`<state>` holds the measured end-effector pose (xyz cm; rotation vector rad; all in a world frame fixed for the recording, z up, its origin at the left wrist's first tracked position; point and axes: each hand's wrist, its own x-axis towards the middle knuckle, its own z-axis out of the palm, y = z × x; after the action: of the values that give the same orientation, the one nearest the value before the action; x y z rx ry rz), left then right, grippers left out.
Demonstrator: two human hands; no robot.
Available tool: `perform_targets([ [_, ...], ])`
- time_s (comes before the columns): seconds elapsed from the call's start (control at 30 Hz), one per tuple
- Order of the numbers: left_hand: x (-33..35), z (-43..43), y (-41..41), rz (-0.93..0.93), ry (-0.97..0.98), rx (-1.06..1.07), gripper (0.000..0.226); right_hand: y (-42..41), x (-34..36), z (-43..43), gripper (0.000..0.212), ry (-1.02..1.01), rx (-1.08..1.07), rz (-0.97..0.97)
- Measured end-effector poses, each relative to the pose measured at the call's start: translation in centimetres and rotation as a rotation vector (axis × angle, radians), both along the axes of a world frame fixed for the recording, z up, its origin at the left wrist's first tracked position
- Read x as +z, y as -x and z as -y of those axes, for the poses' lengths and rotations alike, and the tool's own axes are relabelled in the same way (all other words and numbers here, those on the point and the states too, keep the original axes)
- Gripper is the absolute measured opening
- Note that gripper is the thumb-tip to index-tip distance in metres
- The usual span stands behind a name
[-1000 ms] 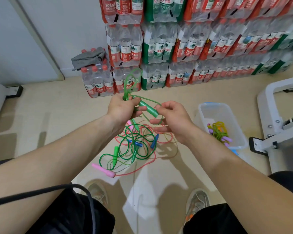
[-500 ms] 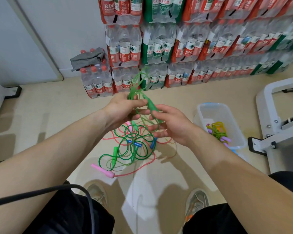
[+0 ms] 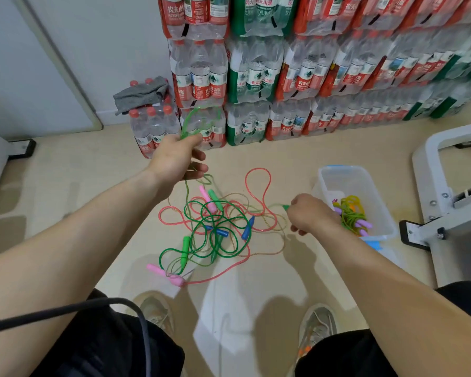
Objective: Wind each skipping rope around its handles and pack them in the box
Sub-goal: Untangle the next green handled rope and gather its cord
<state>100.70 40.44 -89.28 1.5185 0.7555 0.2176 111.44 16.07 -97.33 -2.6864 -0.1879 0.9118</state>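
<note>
Head view: your left hand has its grip pinched on a loop of the green rope, at 11 o'clock from the tangled ropes on the floor. Your right hand, at 3 o'clock from them, has its grip curled round a green handle. The box, just beyond at 3 o'clock, contains one wound rope.

Shrink-wrapped water bottle packs stacked against the far wall. Grey cloth draped over the lowest, leftmost pack. White metal frame at the floor's right edge. Black cable across the near left corner.
</note>
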Motion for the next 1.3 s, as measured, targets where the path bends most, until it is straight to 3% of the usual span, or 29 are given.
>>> perform_targets([
  [0.07,0.5,0.4,-0.1,0.031,0.065,-0.017,0.023,0.7,-0.1,0.0,0.023,0.117,0.143,-0.054],
  [0.17,1.1,1.7,-0.3,0.032,0.193,-0.079,0.028,1.4,0.2,-0.8,0.025,0.06,0.17,-0.153],
  [0.33,1.1,2.5,-0.3,0.096,0.392,-0.066,0.035,2.7,3.4,-2.3,0.012,-0.539,-0.255,-0.421],
  [0.43,1.2,2.8,-0.5,0.129,0.552,-0.066,0.03,4.1,4.4,-3.5,0.012,-0.943,-0.319,-0.433],
  [0.5,1.4,3.1,-0.7,0.162,0.664,-0.041,0.024,4.9,4.1,-4.2,0.007,-0.994,-0.212,-0.423],
  [0.63,2.0,3.6,-1.4,0.228,0.805,0.026,0.019,5.6,2.6,-4.8,0.017,-0.876,0.035,-0.388],
  [0.73,2.3,3.0,-1.7,0.223,0.701,0.063,0.015,5.2,2.5,-4.8,0.02,-0.846,-0.005,-0.294],
  [0.87,1.3,0.6,-1.8,-0.011,0.074,0.066,0.024,3.6,3.8,-4.2,0.03,-0.956,-0.235,-0.284],
  [0.97,-0.1,-0.2,-1.0,-0.18,-0.116,-0.136,0.028,2.7,5.5,-3.8,0.026,-1.194,-0.361,-0.42],
  [1.03,-0.9,0.8,-0.6,-0.215,-0.103,-0.251,0.026,2.4,6.5,-3.9,0.025,-1.311,-0.382,-0.509],
  [1.13,-1.8,3.3,0.0,-0.159,0.096,-0.357,0.015,2.3,7.5,-4.8,0.025,-1.441,-0.416,-0.599],
  [1.3,-2.8,5.1,1.2,-0.183,0.345,-0.597,0.033,1.3,8.5,-5.4,0.026,-1.595,-0.537,-0.536],
])
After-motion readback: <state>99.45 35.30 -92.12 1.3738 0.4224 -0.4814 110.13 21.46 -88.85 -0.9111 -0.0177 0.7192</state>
